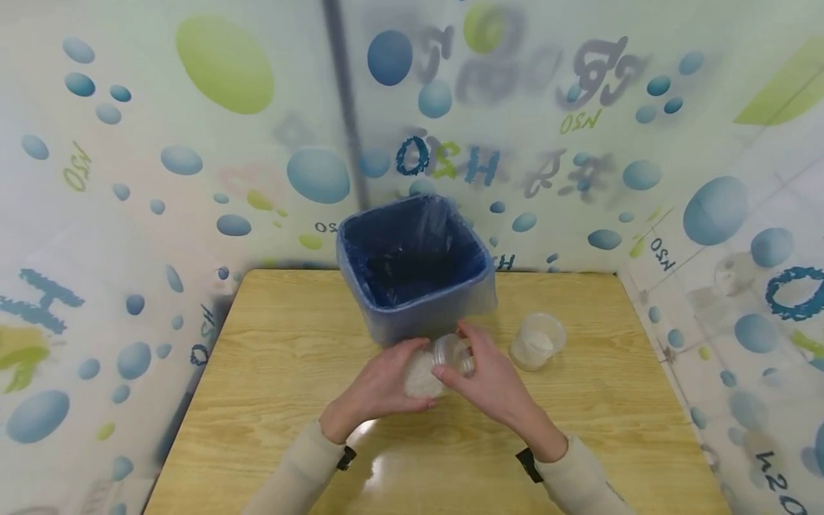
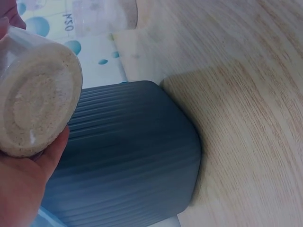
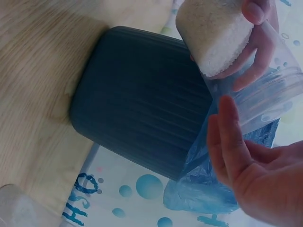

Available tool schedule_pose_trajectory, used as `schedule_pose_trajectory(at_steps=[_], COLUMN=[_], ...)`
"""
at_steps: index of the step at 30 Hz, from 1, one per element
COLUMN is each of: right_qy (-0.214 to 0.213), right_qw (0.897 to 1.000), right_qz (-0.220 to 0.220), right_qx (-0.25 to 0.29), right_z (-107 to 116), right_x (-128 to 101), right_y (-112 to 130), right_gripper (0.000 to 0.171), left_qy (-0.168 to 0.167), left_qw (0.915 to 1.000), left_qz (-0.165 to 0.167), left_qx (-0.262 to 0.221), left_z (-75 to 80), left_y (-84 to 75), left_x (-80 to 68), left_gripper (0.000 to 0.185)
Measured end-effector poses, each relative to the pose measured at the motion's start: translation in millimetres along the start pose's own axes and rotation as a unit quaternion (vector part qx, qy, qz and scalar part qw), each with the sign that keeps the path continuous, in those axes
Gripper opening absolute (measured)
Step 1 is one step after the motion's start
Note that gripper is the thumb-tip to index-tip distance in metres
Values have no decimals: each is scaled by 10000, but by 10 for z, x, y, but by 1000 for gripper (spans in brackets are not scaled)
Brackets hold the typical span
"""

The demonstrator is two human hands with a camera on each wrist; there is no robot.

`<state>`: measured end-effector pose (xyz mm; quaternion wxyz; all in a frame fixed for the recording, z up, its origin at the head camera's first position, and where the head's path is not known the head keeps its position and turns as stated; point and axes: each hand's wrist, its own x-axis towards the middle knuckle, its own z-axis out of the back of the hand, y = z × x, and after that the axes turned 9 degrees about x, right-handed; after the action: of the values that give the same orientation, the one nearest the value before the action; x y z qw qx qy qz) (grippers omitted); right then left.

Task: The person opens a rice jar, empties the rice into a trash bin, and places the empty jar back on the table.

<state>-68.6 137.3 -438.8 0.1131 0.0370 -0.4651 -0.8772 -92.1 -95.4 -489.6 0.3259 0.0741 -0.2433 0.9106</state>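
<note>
My left hand (image 1: 380, 383) grips a clear plastic jar (image 1: 423, 377) by its body, in front of the bin. The jar lies tilted, and white rice-like grains (image 3: 226, 47) fill its lower part. Its round base (image 2: 40, 101) faces the left wrist camera. Around the clear, ridged neck end (image 1: 453, 353), my right hand (image 1: 492, 379) curves its thumb and fingers. In the right wrist view, the fingers (image 3: 232, 142) of that hand are bent close to the neck. The far side of the jar is hidden.
A bin (image 1: 386, 325) with a blue plastic liner (image 1: 418, 307) stands at the table's back edge. To the right is a clear cup (image 1: 538, 342) with some white contents. The wooden table (image 1: 277, 357) meets patterned walls (image 1: 257, 179) behind and at the sides.
</note>
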Motion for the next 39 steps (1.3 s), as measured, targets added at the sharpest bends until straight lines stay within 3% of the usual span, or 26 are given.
schedule_pose_trajectory(at_steps=[6, 11, 15, 20, 25, 28, 30, 35, 37, 39], right_qy=[84, 326, 480, 728, 964, 1021, 1009, 708, 583, 550], right_qw=[9981, 9911, 9817, 9625, 9526, 9555, 9636, 9917, 9953, 9967], right_qz=[475, 1069, 1702, 2590, 2871, 2757, 2460, 926, 492, 328], right_qx=[393, 719, 705, 351, 285, 252, 258, 538, 591, 504], right_z=[47, 99, 140, 187, 224, 226, 222, 161, 124, 94], right_x=[-2, -23, -12, 32, 49, 39, 22, -9, -5, 0], right_y=[-35, -111, -187, -272, -311, -304, -293, -269, -260, -250], right_gripper=[77, 72, 70, 71, 74, 79, 82, 80, 74, 72], left_qy=[-200, -174, -117, -82, -63, -52, -66, -108, -109, -125], left_qw=[9995, 9998, 9999, 10000, 10000, 10000, 10000, 9996, 9993, 9989], left_qz=[-186, -127, -70, -51, -48, -45, -56, -78, -109, -167], left_qx=[124, 60, 8, 14, 5, -2, 30, 260, 351, 416], left_z=[2, 19, 27, 15, 6, 3, -5, -31, -34, -41], left_y=[-23, -51, -65, -77, -83, -73, -60, -26, -21, -15], left_x=[36, 50, 56, 44, 40, 39, 31, 6, -1, -6], left_gripper=[94, 95, 95, 95, 96, 96, 96, 94, 94, 93])
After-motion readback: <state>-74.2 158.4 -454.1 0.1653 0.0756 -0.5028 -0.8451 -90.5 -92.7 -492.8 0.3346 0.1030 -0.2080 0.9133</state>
